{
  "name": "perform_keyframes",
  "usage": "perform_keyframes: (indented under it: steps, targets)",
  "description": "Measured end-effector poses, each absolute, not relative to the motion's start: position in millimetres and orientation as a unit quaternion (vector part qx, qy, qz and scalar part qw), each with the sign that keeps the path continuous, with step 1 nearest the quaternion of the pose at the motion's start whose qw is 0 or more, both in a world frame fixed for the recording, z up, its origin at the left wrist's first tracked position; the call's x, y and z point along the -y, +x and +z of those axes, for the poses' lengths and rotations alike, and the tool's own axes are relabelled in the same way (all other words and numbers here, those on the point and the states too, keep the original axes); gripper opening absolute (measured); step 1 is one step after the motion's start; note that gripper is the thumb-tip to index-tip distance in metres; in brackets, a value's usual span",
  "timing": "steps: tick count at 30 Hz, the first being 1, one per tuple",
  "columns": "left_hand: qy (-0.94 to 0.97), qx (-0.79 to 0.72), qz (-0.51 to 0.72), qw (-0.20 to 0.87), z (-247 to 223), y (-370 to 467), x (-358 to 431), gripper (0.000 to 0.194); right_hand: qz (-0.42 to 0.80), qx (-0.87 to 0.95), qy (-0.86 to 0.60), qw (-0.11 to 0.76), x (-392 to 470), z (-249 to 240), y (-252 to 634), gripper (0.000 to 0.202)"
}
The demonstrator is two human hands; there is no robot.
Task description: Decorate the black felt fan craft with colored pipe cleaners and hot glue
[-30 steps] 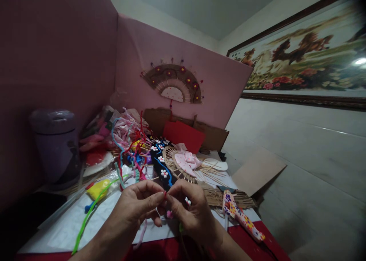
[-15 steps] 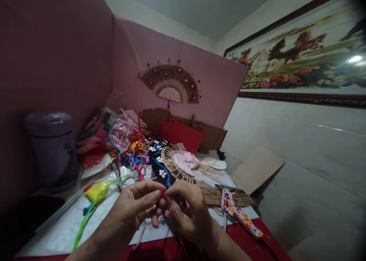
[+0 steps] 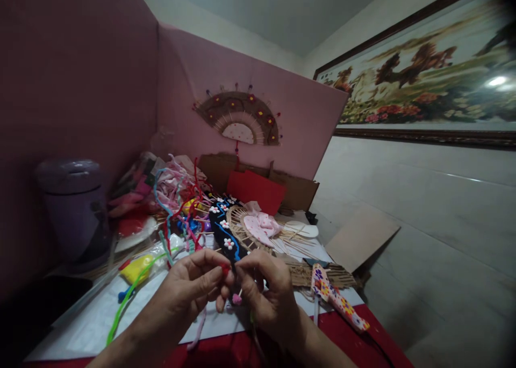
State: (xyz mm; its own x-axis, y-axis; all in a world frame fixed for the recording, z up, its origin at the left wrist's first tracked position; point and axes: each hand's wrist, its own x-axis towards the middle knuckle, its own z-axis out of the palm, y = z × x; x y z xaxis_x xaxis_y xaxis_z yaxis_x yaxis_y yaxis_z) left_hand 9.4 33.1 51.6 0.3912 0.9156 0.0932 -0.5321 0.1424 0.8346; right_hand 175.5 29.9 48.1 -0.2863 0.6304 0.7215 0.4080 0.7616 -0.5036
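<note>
While close together, hands [image 3: 269, 288] (curled) level

Both forearms bare, left forearm [image 3: 133, 327] angling in from bottom left, right forearm [image 3: 318, 344] from bottom right, hands raised and nearly meeting at center with a small gap between fingertips. Left hand [image 3: 193, 286]: thumb and index in a pinch, remaining fingers loosely curled underneath. Right hand [image 3: 268, 290]: index arched over, thumb pointing up toward its tip, contact between them unclear; other fingers mostly hidden.
</note>
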Motion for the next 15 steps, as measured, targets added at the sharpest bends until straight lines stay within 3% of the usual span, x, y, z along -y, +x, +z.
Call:
perform_keyframes:
  steps: [5,10,12,15]
  targets:
    - [0.411,-0.235,0.518,0.713,51.6,8.5,-35.1,0.020,0.124,0.726,-0.394,0.550,-25.7,65.0,184.7,0.017]
    - [0.417,-0.255,0.536,0.688,54.5,9.5,-37.6,0.024,0.081,0.654,-0.504,0.558,-16.1,90.6,249.9,0.020]
    - [0.426,-0.259,0.547,0.672,56.2,9.8,-38.1,0.025,0.069,0.641,-0.579,0.498,-12.6,90.2,288.7,0.023]
    - [0.445,-0.265,0.555,0.651,56.8,8.4,-38.3,0.024,0.059,0.641,-0.686,0.339,-5.9,75.3,341.8,0.024]
